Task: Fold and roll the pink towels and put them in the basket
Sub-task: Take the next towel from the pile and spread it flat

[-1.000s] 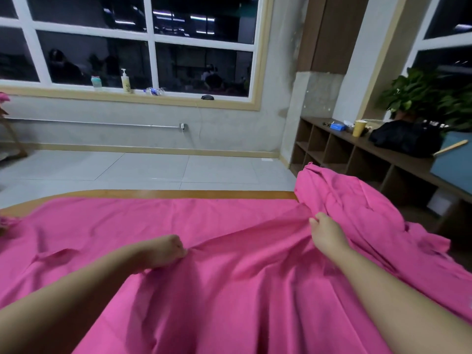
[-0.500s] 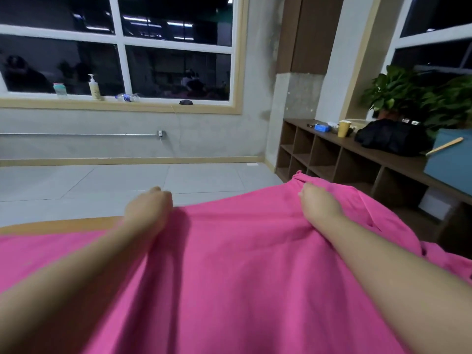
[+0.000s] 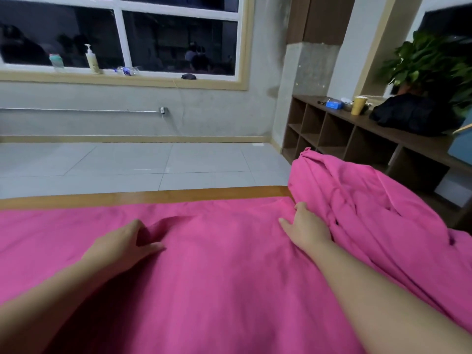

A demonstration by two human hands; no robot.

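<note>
Hidden from me: no basket is in my view, and I cannot tell whether the pink cloth is one towel or several, since it runs off the left, right and near edges.
Left fingertips: tucked out of sight behind the knuckles, under a small raised fold.
Left hand (image 3: 122, 245): I see it lying on the flat pink towel (image 3: 217, 264), thumb stretched along the cloth, fingers bent down into that fold; whether they pinch it I cannot tell.
Right hand (image 3: 306, 227): fingers loosely spread and fairly straight, resting on the towel just where the flat part meets the bunched pink heap (image 3: 357, 198).
Towel against the fingers: the flat sheet lies under both palms and between them; the heap rises just beyond and outside my right fingers.
Table edge (image 3: 153, 195): a wooden strip showing just past both sets of fingertips.
</note>
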